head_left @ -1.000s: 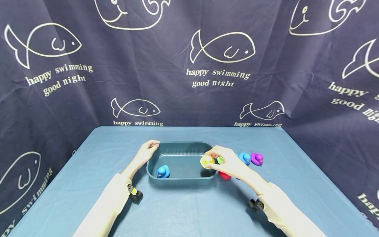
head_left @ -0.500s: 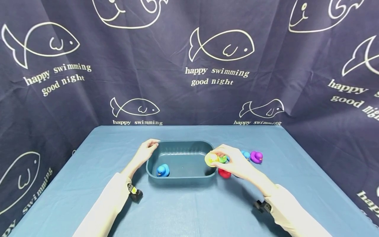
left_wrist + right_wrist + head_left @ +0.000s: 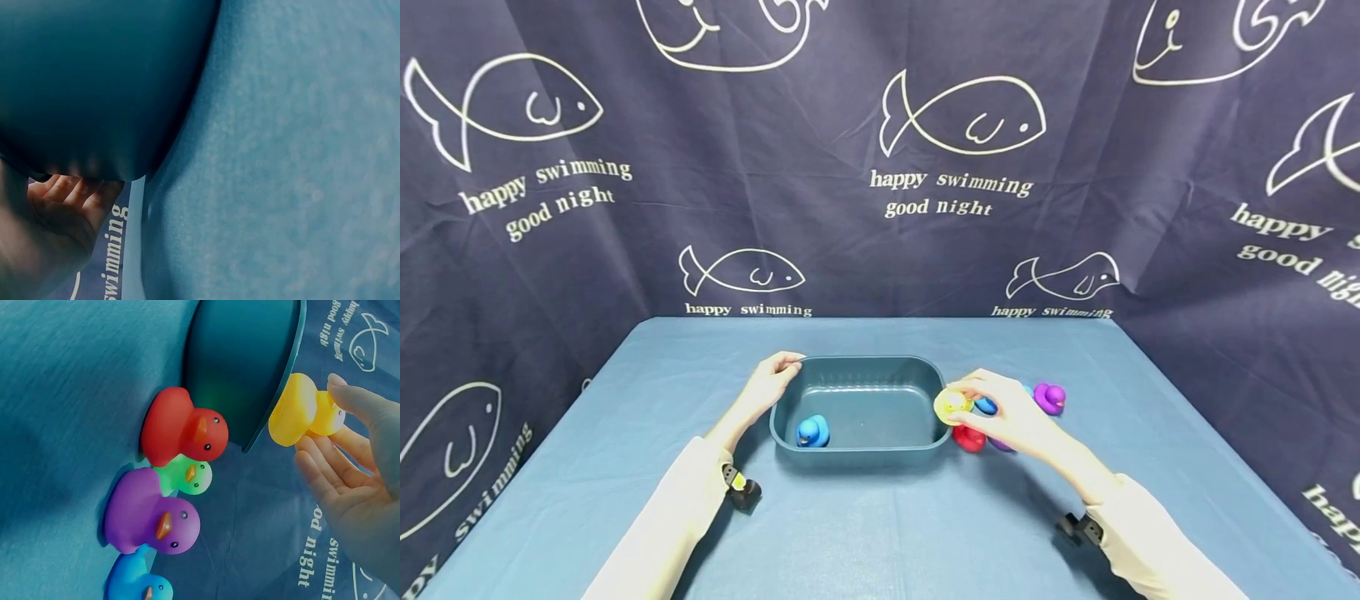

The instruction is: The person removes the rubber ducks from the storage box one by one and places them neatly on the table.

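A dark teal plastic basin (image 3: 868, 412) stands on the table with a blue rubber duck (image 3: 812, 432) in its front left corner. My left hand (image 3: 771, 381) grips the basin's rim at the back left corner, its fingers (image 3: 78, 192) curled at the edge in the left wrist view. Between thumb and fingertips, my right hand (image 3: 1003, 412) holds a yellow rubber duck (image 3: 951, 406) by the head. That duck hangs at the basin's right rim, overlapping it in the head view; the right wrist view puts the duck (image 3: 294, 412) level with the rim.
Right of the basin, a red duck (image 3: 167, 428), a green duck (image 3: 186, 475), a purple duck (image 3: 137, 506) and a blue duck (image 3: 134, 578) sit close together. Another purple duck (image 3: 1049, 398) lies farther right. A dark fish-print cloth (image 3: 835, 208) hangs behind the table.
My right hand has moved to the right with the yellow duck, from above the basin's inside to its right rim. The left hand keeps its place on the rim.
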The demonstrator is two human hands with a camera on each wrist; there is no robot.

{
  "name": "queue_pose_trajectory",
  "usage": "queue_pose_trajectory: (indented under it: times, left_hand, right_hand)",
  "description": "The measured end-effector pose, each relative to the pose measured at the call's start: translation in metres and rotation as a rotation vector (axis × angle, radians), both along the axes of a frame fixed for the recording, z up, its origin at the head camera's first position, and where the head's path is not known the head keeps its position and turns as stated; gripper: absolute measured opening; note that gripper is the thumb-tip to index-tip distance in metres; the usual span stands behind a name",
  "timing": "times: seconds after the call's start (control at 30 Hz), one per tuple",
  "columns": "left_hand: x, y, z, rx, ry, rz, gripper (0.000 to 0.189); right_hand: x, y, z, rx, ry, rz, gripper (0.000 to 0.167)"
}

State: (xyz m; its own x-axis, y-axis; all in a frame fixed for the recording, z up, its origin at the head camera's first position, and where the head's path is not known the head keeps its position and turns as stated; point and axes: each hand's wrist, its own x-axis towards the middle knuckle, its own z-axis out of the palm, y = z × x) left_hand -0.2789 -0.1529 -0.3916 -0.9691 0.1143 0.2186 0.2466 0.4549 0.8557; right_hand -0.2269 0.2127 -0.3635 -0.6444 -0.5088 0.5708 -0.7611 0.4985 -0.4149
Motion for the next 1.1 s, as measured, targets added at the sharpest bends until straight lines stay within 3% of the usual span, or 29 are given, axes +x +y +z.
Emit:
queue_pose_trajectory:
  times: [0.23,0.47,0.7,0.9,1.1]
  left_hand:
    - [0.003,0.001,0.002,-0.008,0.007,0.002,0.028]
    - [-0.025,-0.010,-0.027,-0.003,-0.012,0.010,0.028]
    - [-0.031,-0.013,-0.034,-0.002,-0.012,0.012,0.028]
    - [-0.029,-0.012,-0.031,0.002,-0.018,0.011,0.028]
    - [-0.010,-0.004,-0.009,0.009,-0.008,-0.008,0.028]
  right_hand:
    - [0.000,0.009,-0.001,0.021,0.015,0.002,0.033]
    - [-0.001,0.019,-0.003,0.039,0.071,-0.016,0.035]
    - [0.001,0.026,-0.003,0.050,0.096,-0.013,0.036]
    - [0.004,0.032,-0.005,0.037,0.079,-0.014,0.036]
    - [0.004,0.039,-0.008,0.036,0.090,-0.019,0.037]
